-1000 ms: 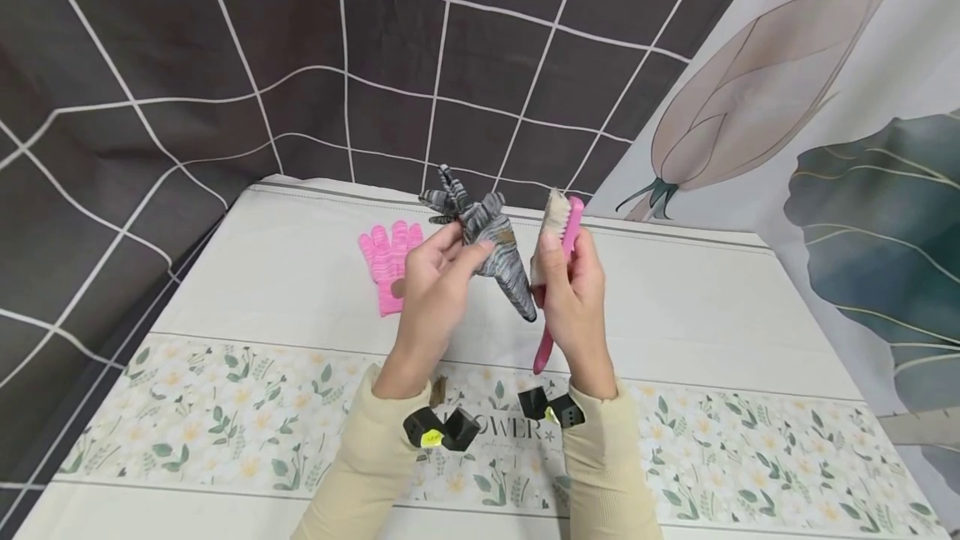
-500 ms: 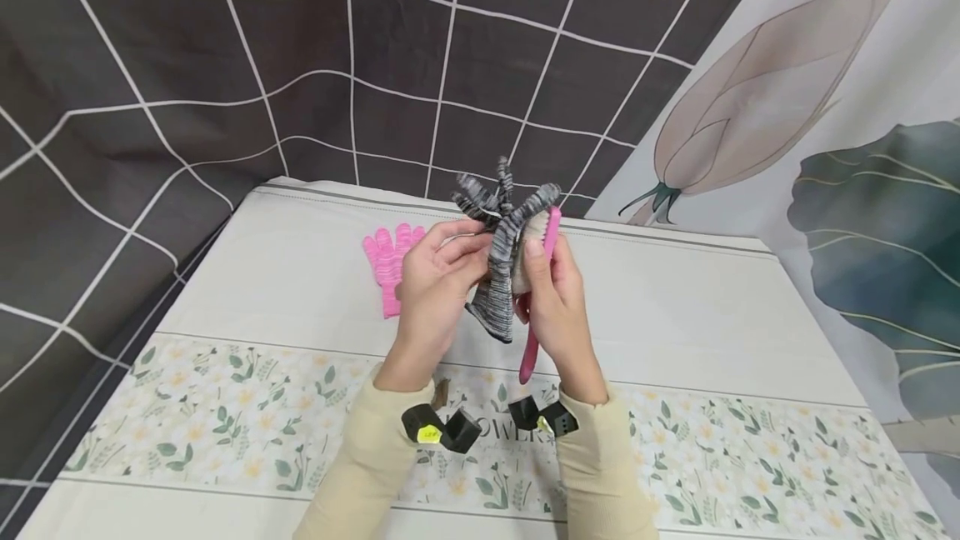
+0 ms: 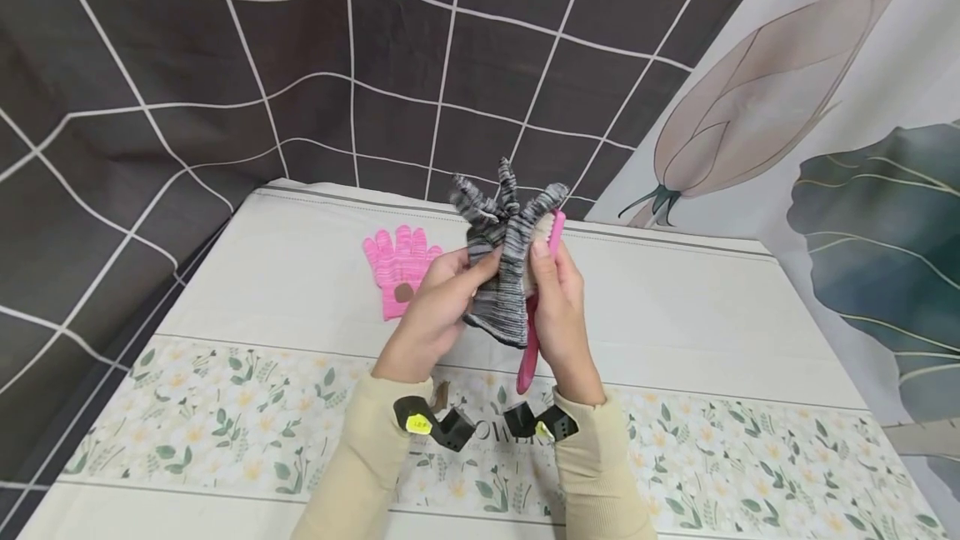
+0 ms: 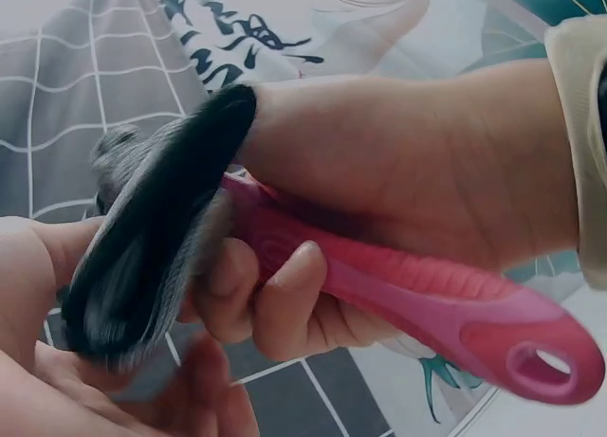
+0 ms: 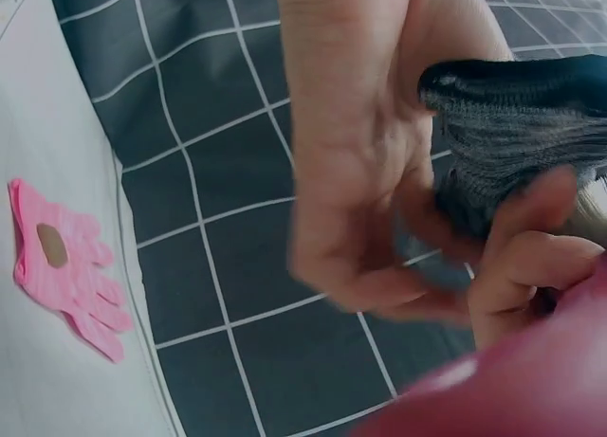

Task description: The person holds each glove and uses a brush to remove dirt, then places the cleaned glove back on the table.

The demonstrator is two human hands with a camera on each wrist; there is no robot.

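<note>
A grey striped knit glove (image 3: 497,311) hangs in the air above the table, its fingers pointing up and its cuff down. My left hand (image 3: 431,307) pinches it from the left, thumb across its front. On the other side, my right hand (image 3: 562,315) grips a pink brush (image 3: 528,365), whose pale bristles sit against the glove's right edge. The left wrist view shows the dark cuff (image 4: 142,238) opening and the brush handle (image 4: 446,314) with a hole at its end. In the right wrist view, the left fingers are blurred and partly hidden beside the glove (image 5: 517,124).
A pink knit glove (image 3: 390,261) with a brown round patch lies flat on the white table cover (image 3: 675,307), left of the hands. A floral band (image 3: 240,415) crosses the cover nearer the body. Behind the table hangs a dark grid-patterned cloth (image 3: 397,65).
The grey glove has turned from slanted to upright and moved right, meeting the brush. The brush has shifted slightly left and down. Most recently, my left thumb has come across the glove's front.
</note>
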